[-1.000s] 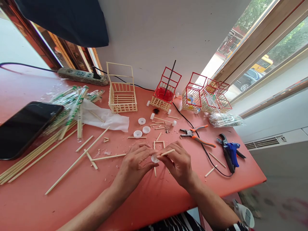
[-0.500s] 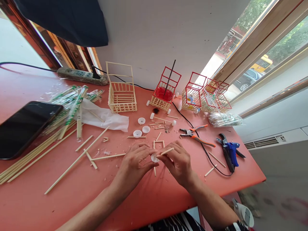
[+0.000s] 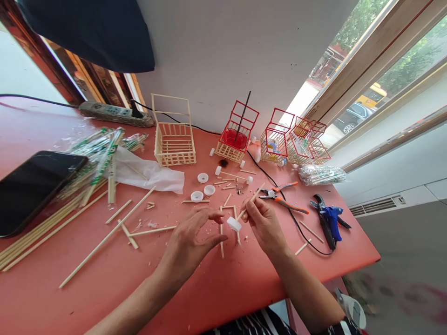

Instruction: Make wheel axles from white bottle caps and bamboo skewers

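Note:
Between the fingers of my right hand [image 3: 263,222] is a short wooden stick [image 3: 257,191], tilted, with a white bottle cap [image 3: 234,224] on its lower end. My left hand [image 3: 193,235] is just left of the cap, thumb and fingers apart, holding nothing. Beneath the cap lies a three-sided frame of sticks [image 3: 221,232] on the table. Beyond the hands are loose white caps [image 3: 209,190] and a thin stick axle with a cap at each end [image 3: 233,175].
Pliers [image 3: 282,197] and a blue glue gun [image 3: 331,221] lie at the right, with a black cable. Small stick carts [image 3: 176,144] stand along the wall. A phone [image 3: 38,186], wrapped chopsticks [image 3: 104,160], long sticks [image 3: 108,237] and a power strip [image 3: 115,114] are at the left.
My left hand has let go of the cap and opened. My right hand has lifted and turned the stick, and the cap has come along on its end. The view has shifted slightly.

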Demonstrator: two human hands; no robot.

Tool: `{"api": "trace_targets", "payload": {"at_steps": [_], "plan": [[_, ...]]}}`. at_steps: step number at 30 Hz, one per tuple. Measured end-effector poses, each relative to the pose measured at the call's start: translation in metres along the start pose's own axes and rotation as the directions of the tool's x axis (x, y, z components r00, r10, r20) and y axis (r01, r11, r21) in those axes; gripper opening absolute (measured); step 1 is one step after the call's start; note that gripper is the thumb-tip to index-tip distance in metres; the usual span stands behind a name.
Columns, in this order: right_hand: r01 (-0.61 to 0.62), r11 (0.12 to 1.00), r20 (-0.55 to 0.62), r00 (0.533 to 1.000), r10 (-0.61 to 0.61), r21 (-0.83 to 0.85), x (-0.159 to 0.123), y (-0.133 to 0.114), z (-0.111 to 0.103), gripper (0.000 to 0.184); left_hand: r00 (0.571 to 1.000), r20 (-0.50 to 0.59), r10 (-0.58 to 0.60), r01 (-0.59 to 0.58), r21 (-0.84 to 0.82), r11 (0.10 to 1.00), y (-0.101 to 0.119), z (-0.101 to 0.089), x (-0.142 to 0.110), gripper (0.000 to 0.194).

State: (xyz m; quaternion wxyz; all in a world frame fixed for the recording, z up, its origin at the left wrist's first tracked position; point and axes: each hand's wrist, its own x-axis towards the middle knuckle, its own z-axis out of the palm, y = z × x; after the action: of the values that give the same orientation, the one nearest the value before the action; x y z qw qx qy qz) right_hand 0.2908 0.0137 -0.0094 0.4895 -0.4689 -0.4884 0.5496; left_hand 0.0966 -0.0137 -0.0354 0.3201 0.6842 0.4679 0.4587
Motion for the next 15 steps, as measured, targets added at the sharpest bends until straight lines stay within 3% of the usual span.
{"api": "trace_targets", "payload": {"at_steps": [6, 15], "plan": [[-0.160, 0.956, -0.039, 0.984, 0.174, 0.244, 0.0068, 0.0035, 0.0030, 0.046, 0.999, -0.031, -0.018, 0.016, -0.074, 0.997, 0.0015, -0.0049, 0.0029, 0.011], [-0.154, 0.961, -0.038, 0.985, 0.167, 0.230, 0.0040, 0.0064, 0.0043, 0.040, 0.995, -0.012, -0.095, 0.092, -0.166, 0.982, 0.0034, -0.0063, 0.0024, 0.009]]}}
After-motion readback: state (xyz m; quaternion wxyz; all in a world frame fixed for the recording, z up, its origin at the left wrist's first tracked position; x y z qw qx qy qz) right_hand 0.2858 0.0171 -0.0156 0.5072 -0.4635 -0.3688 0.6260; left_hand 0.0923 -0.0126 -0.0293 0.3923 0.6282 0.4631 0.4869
